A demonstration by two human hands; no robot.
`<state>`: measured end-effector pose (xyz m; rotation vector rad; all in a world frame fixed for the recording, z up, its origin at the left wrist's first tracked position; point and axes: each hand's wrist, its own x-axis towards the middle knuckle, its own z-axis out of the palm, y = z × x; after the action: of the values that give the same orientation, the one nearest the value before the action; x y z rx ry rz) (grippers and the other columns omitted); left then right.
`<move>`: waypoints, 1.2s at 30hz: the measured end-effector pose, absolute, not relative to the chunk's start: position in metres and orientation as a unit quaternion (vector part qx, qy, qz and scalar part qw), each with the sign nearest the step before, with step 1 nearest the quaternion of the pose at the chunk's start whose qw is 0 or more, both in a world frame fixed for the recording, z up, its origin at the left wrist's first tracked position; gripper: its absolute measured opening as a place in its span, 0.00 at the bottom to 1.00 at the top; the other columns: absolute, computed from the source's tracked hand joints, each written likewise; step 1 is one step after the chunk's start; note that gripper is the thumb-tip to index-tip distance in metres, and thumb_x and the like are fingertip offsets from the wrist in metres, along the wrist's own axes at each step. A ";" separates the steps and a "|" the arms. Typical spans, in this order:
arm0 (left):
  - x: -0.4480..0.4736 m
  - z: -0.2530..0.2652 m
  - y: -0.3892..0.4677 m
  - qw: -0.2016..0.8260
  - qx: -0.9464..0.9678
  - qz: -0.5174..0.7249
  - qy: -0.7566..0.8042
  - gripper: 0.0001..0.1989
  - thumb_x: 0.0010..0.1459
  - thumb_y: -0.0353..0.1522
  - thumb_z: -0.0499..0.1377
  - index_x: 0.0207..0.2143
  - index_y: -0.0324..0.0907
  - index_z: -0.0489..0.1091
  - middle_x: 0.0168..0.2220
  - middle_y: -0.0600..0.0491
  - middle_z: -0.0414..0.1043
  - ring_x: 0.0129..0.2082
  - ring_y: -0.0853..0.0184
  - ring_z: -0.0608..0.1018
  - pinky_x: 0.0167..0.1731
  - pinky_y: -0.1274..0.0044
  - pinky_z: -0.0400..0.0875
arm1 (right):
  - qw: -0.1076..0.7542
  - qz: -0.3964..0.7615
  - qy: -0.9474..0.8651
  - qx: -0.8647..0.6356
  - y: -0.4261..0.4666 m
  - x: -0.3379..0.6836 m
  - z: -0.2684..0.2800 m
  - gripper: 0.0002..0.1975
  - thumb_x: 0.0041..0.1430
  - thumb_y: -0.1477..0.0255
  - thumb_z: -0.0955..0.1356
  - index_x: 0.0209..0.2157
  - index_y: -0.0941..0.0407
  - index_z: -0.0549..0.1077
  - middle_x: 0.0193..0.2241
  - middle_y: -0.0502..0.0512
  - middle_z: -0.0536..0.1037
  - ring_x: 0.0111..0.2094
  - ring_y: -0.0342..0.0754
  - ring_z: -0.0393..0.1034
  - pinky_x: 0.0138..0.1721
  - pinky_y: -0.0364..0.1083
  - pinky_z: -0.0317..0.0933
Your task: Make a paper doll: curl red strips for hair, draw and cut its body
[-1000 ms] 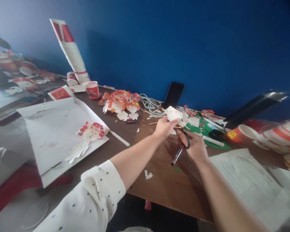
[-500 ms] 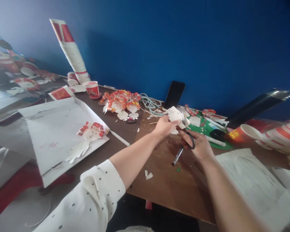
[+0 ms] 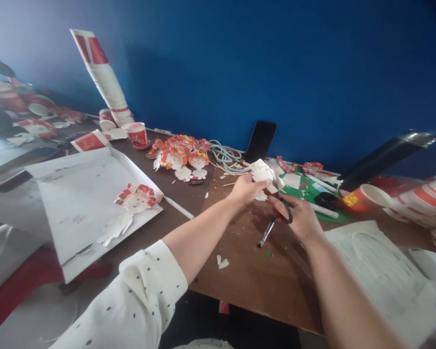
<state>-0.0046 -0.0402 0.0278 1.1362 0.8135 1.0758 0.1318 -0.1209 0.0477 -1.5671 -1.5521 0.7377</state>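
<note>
Over the brown table, my left hand (image 3: pixel 247 188) pinches a small piece of white paper (image 3: pixel 260 170) between thumb and fingers. My right hand (image 3: pixel 298 217) is closed around the dark handles of a pair of scissors (image 3: pixel 287 212), whose blades reach the paper's right side; whether they are apart is hard to make out. Below my right hand a black and clear pen (image 3: pixel 266 234) shows, its upper end passing under the fingers. White paper scraps (image 3: pixel 223 262) lie on the table nearer to me.
Paper-cup dolls (image 3: pixel 181 157) are heaped at the back beside a coiled cable (image 3: pixel 223 155). A phone (image 3: pixel 260 140) leans on the blue wall. To the left lies a white box lid (image 3: pixel 76 194) bearing one doll (image 3: pixel 136 198). Stacked paper cups (image 3: pixel 427 203) and drawn-on paper (image 3: pixel 374 261) are at right.
Both hands have stayed nearly where they were, with the paper and scissors still held. The whole view has shifted very slightly.
</note>
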 end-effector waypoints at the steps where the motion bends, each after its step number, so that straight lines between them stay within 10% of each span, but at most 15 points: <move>1: -0.004 0.027 -0.040 0.634 0.500 0.470 0.356 0.05 0.51 0.30 0.63 0.32 0.36 0.74 0.24 0.53 0.74 0.22 0.73 0.71 0.28 0.80 0.66 | 0.396 0.290 -0.613 -0.619 -0.121 0.131 0.048 0.24 0.53 0.52 0.69 0.16 0.55 0.68 0.13 0.48 0.66 0.18 0.42 0.58 0.22 0.43 0.53; 36: -0.005 0.033 -0.043 0.652 0.490 0.444 0.371 0.05 0.49 0.29 0.63 0.31 0.37 0.74 0.21 0.56 0.70 0.18 0.76 0.67 0.22 0.81 0.62 | 0.369 0.286 -0.619 -0.632 -0.120 0.137 0.045 0.23 0.52 0.52 0.70 0.17 0.55 0.67 0.14 0.47 0.66 0.20 0.42 0.58 0.24 0.43 0.52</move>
<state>-0.0054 -0.0428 0.0329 1.1114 0.8415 1.0084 0.1366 -0.1198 0.0447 -1.6220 -1.5894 0.7335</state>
